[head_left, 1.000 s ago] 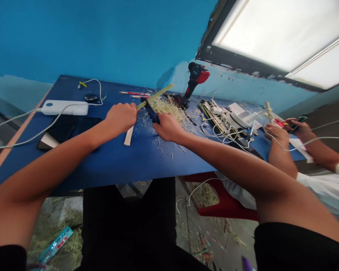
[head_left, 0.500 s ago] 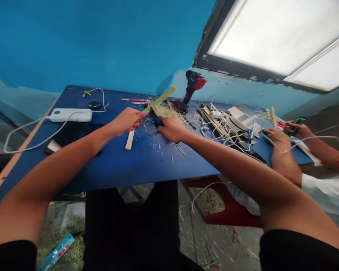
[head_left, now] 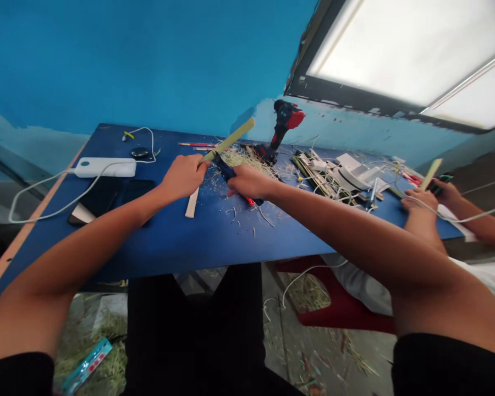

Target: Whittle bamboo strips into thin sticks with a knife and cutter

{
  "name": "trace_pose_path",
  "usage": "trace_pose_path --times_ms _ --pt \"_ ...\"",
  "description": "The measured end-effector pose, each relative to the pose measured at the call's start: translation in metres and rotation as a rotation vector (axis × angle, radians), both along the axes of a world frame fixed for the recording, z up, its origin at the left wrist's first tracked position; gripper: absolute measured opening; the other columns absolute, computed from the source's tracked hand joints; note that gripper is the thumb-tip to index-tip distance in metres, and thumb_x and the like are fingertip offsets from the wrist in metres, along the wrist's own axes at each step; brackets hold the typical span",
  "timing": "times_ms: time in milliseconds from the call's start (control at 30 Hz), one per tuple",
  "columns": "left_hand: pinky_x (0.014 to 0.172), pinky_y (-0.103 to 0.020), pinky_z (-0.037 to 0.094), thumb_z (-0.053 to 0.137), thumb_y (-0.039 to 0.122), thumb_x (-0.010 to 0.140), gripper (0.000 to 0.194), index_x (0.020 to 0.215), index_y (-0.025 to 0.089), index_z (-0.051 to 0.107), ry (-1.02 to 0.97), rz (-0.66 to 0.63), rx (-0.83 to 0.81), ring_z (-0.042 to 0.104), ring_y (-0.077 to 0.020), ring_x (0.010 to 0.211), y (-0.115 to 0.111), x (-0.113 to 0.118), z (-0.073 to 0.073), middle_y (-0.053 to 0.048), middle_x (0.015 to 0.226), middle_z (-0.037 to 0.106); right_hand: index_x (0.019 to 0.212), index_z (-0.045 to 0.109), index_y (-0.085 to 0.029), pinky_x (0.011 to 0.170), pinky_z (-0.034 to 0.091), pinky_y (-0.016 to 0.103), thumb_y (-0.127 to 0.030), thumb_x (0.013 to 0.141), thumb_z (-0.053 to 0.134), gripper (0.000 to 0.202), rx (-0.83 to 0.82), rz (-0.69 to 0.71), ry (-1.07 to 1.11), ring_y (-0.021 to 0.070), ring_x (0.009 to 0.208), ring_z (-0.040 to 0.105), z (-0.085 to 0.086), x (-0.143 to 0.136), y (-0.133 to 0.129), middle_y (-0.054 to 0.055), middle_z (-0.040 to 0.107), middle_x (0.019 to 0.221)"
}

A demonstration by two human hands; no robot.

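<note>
On blue tabletop (head_left: 177,242), left side: white power bank (head_left: 105,166) with cable, well apart. Left hand (head_left: 184,175) fisted around pale green bamboo strip (head_left: 230,139), angled up off surface for shaving. Right hand (head_left: 251,182) clenched on dark blue-handled knife (head_left: 225,167), blade against strip. Shavings (head_left: 247,158) beyond; free room toward near edge. Co-worker's hand (head_left: 416,199) far right.

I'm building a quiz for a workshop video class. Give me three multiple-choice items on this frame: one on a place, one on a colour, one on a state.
1. Where does the cordless drill stand?
A. At the table's far edge, by the wall
B. On the floor
C. On the power bank

2. What colour is the table?
A. Red
B. Blue
C. White

3. How is the bamboo strip held?
A. Lying flat, untouched
B. Gripped in the left hand, far end raised
C. Standing in a vice

Answers: 1 A, the drill stands upright beneath the window; 2 B, the top is blue; 3 B, fingers wrap it while the right hand holds a blue-handled knife against it.
</note>
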State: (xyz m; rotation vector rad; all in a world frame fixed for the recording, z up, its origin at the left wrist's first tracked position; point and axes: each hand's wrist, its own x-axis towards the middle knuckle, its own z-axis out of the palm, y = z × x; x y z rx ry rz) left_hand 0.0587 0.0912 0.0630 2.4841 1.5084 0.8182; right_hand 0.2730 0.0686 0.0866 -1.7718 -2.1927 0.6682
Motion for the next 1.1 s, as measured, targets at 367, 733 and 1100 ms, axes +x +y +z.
trace_pose_path --times_ms 367,733,1100 --pt "0.072 -0.038 0.047 0.041 0.039 0.111 0.044 0.118 0.018 0.079 0.187 0.104 0.085 0.074 -0.0296 0.088 -0.02 0.001 0.007 -0.017 0.104 0.08 0.074 0.05 -0.025 0.059 0.045 0.038 -0.015 0.078 0.06 0.014 -0.209 -0.084 0.12 0.0273 0.074 0.074 0.008 -0.005 -0.006 0.007 0.066 0.071" --pt "0.07 -0.036 0.046 0.038 0.036 0.113 0.044 0.134 0.019 0.073 0.098 0.078 0.236 0.072 -0.0266 0.093 -0.031 0.006 0.007 -0.015 0.109 0.076 0.108 0.058 -0.024 0.098 0.051 0.045 -0.021 0.076 0.064 0.032 0.081 -0.044 0.117 0.0321 0.114 0.066 -0.015 0.008 -0.018 0.012 0.074 0.117" --pt "0.073 -0.034 0.047 0.042 0.038 0.112 0.039 0.123 0.021 0.076 0.065 0.04 0.238 0.07 -0.026 0.095 -0.03 0.009 -0.001 -0.013 0.101 0.074 0.116 0.061 -0.023 0.103 0.048 0.05 -0.022 0.078 0.06 0.038 0.185 -0.003 0.132 0.034 0.116 0.063 -0.033 0.017 -0.022 0.014 0.07 0.123"
